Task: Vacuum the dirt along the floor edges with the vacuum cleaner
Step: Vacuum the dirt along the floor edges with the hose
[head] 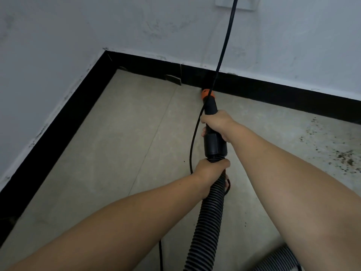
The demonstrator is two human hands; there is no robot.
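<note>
Floor (127,133) edge: nozzle (207,94) touches skirting (273,89); right hand (216,122) grips wand (212,122), left hand (209,170) hose (205,222).

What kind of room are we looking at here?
Probably a bare indoor room, at a corner: painted white walls, a black skirting board and a grey tiled floor with scattered dirt. No furniture shows, so its use is unclear.

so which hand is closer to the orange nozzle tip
The right hand, gripping the black wand just behind the orange nozzle tip; the left hand holds the ribbed hose further back.
</note>
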